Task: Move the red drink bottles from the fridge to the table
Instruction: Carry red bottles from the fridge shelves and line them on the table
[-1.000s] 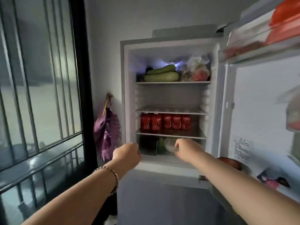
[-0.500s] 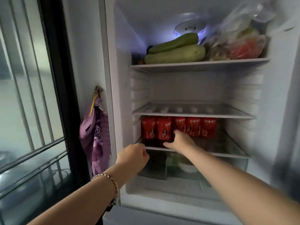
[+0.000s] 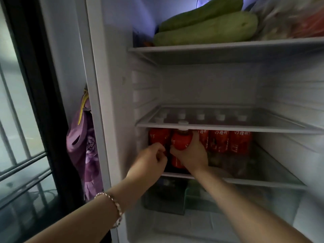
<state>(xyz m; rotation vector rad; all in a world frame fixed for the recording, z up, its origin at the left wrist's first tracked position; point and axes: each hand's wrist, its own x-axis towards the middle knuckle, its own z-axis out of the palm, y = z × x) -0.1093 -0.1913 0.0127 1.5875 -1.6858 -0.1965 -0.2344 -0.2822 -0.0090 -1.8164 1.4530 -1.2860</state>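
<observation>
the task looks barely begun — the red drink bottles (image 3: 220, 142) stand in rows along the front edge of the fridge's lower shelf (image 3: 263, 183), toward its left corner, and no desk is in view, so none can be counted as moved. going left to right: the left hand (image 3: 150, 160) hovers at the leftmost bottle (image 3: 157, 139), fingers curled loosely, gripping nothing i can see; the right hand (image 3: 191, 155) has its fingers wrapped round the second bottle (image 3: 181, 142). that bottle's long axis runs near vertical — white cap up, tipped slightly toward the camera.
</observation>
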